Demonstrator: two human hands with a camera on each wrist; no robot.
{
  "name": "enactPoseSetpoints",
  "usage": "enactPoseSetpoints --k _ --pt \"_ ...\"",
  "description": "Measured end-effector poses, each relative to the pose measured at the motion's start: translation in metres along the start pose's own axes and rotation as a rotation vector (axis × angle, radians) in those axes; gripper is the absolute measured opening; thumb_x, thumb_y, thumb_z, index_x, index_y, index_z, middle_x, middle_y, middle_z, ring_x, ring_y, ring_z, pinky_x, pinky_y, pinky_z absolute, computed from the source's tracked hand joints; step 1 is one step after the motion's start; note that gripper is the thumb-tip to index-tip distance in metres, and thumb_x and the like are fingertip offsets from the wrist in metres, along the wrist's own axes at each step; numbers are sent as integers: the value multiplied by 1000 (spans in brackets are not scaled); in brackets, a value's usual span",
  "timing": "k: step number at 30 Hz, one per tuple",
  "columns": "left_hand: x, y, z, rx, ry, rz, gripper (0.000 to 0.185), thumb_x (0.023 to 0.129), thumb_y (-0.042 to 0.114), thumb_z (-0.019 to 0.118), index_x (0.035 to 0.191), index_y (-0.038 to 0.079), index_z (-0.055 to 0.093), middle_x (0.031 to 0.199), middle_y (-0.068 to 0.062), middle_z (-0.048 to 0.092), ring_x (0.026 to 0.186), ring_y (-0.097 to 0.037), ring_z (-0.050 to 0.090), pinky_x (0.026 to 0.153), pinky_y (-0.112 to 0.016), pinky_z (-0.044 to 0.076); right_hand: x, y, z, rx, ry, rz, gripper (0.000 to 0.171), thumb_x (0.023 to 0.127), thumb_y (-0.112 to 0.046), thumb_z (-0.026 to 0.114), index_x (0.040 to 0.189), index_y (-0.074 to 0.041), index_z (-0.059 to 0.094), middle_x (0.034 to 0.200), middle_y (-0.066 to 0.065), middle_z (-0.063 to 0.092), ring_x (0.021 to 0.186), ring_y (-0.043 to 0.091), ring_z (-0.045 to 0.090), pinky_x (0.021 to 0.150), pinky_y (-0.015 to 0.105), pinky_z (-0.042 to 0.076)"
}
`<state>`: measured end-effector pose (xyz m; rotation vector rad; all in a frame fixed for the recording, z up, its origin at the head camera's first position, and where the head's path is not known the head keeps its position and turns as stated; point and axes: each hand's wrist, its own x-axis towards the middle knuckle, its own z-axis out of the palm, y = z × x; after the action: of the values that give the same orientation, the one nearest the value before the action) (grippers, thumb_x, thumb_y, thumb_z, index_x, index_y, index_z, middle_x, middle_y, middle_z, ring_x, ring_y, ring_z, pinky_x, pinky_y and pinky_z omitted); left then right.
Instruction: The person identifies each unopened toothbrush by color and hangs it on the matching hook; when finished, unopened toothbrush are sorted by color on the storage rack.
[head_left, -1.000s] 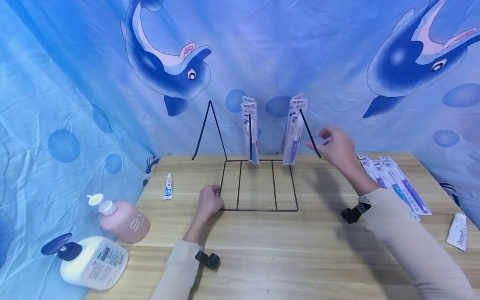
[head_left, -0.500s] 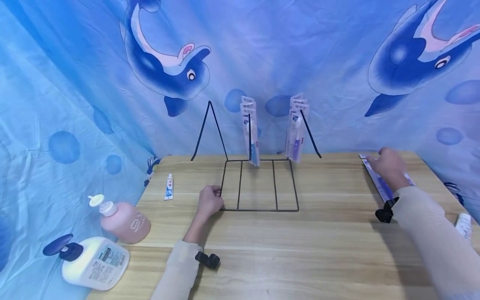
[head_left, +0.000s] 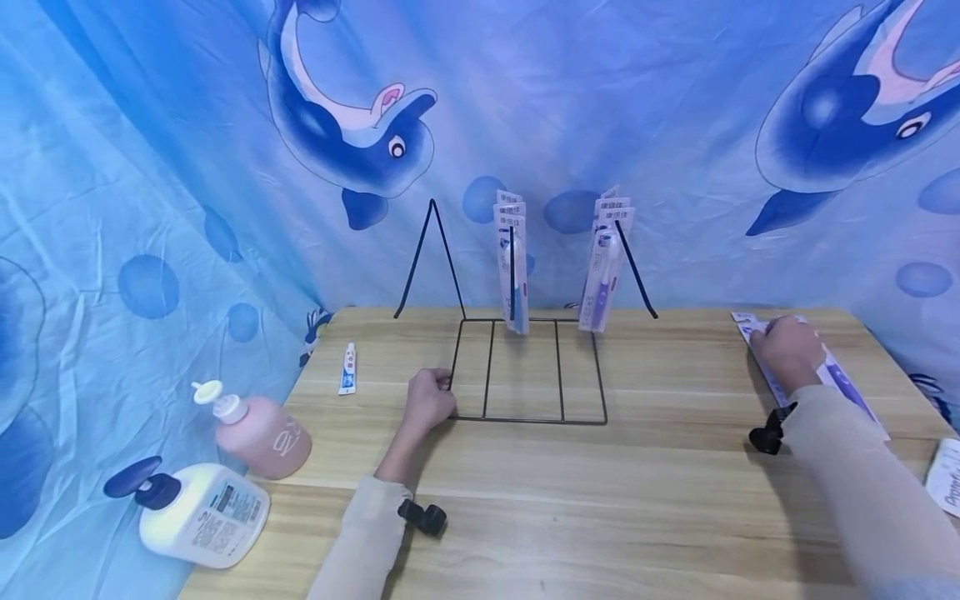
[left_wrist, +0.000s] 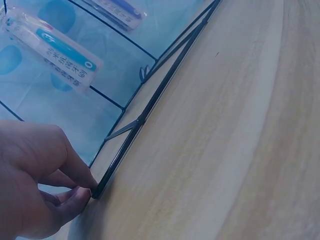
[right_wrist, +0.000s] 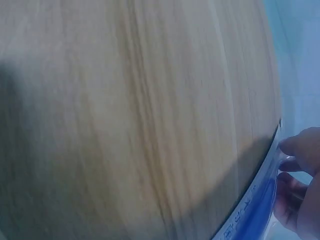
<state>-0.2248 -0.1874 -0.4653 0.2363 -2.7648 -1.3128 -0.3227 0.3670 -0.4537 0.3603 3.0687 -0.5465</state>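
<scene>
My left hand (head_left: pixel 431 396) pinches the front left corner of a black wire display rack (head_left: pixel 543 421) standing on the table. In the left wrist view, thumb and fingers meet at the end of the rack's front bar (left_wrist: pixel 160 92). Packaged toothbrushes hang on two prongs: a blue-handled group (head_left: pixel 521 296) in the middle and a purple-handled group (head_left: pixel 598 292) on the right. At the table's right side my right hand (head_left: pixel 789 348) pinches a flat toothbrush pack (right_wrist: pixel 257 205) by its edge. Other packs (head_left: pixel 851 385) lie there, partly hidden by the hand and sleeve.
The rack's left prong (head_left: pixel 411 275) holds nothing. A small toothpaste tube (head_left: pixel 348 369) lies left of the rack. Two pump bottles, one pink (head_left: pixel 266 437) and one white (head_left: pixel 206 517), stand at left. A white tube (head_left: pixel 947 477) lies far right; a blue curtain (head_left: pixel 675 125) hangs behind.
My right hand has gone from beside the right prong over to the toothbrush packs on the right. My left hand stays on the rack's corner. The whole view has shifted slightly.
</scene>
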Motion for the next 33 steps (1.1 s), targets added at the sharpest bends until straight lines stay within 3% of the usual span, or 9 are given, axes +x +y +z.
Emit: enactPoseSetpoints --k 5,14,21,25,29,33 --pt "-1 0 0 -6 -2 3 55 66 -17 48 119 -12 64 95 -15 68 91 -28 64 86 -40 57 -4 -3 0 -6 20 15 40 98 -27 45 97 10 62 91 33 57 78 45 56 59 54 45" --pt "-2 0 -1 -18 -13 -4 57 66 -17 48 121 -12 63 98 -17 68 94 -30 64 88 -41 56 -12 -15 -9 43 56 -14 41 99 -27 44 97 9 62 79 24 59 67 35 54 57 44 41" --pt "-2 2 -2 -15 -13 -9 58 66 -17 49 122 -11 63 99 -16 68 95 -30 64 90 -41 55 -20 -20 -22 64 107 -83 46 99 -28 47 116 13 59 86 28 63 67 35 58 59 45 43" --pt "-2 2 -3 -21 -24 -15 60 65 -17 49 124 -11 62 101 -17 67 96 -30 63 90 -42 55 -29 -28 -33 113 142 -109 48 99 -29 47 119 14 58 84 29 64 55 28 59 48 38 45" --pt "-3 2 -3 -21 -28 -23 61 65 -17 49 124 -11 61 101 -18 67 96 -31 62 90 -42 55 -45 -42 -47 153 213 -170 47 100 -29 48 116 13 59 90 33 65 53 28 61 41 34 43" --pt "-4 1 -2 -17 -34 -23 60 66 -16 49 124 -12 61 102 -18 67 97 -31 63 90 -42 55 -68 -60 -61 181 357 -283 43 100 -27 51 114 11 63 97 35 66 56 36 64 39 31 40"
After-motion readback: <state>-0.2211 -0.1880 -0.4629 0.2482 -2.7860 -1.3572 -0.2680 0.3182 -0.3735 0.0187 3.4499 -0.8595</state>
